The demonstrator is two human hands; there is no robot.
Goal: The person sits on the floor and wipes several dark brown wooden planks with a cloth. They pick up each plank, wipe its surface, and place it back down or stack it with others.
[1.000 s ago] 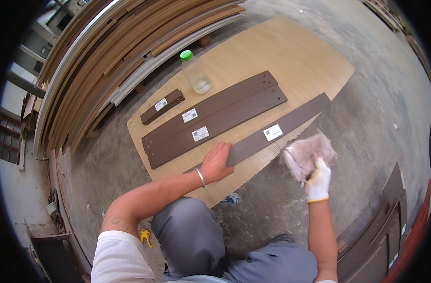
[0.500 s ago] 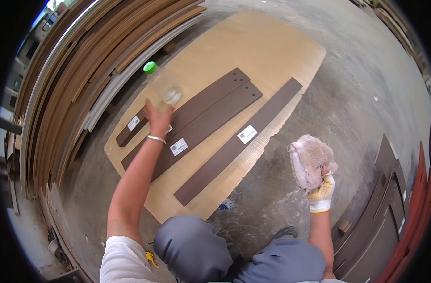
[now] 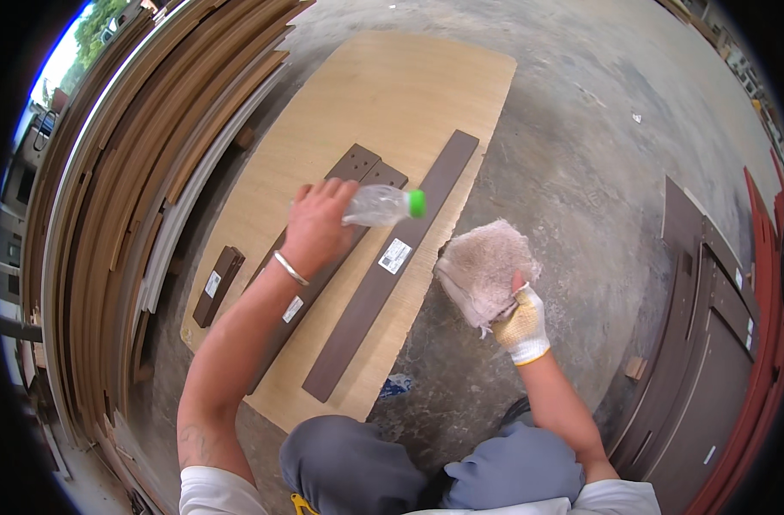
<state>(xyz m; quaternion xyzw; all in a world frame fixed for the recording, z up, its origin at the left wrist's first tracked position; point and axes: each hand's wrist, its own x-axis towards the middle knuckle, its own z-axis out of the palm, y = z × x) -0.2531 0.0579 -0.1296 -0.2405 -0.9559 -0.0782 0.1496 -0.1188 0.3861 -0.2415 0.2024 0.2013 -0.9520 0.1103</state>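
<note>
My left hand (image 3: 319, 225) is closed round a clear plastic bottle (image 3: 376, 206) with a green cap. The bottle lies nearly level in the air, its cap pointing right toward the cloth. A pinkish, fluffy cloth (image 3: 484, 268) is gripped in my right hand (image 3: 522, 326), which wears a white and yellow glove with bare fingertips. Beneath the bottle are two dark brown boards (image 3: 310, 279) lying side by side, partly covered by my left arm. To their right lies a longer single brown board (image 3: 362, 309) with a white label. A short brown piece (image 3: 217, 286) rests at the left.
The boards lie on a light plywood sheet (image 3: 400, 77) on the concrete floor (image 3: 572, 172). Long brown planks (image 3: 151, 146) are stacked along the left. Dark panels (image 3: 692, 378) and red boards (image 3: 765, 343) stand at the right. Something yellow (image 3: 302, 504) is by my left knee.
My left hand has tipped the bottle from cap up and left to cap right, moving it right toward the cloth. My right hand has brought the cloth leftward. The head view has shifted.
</note>
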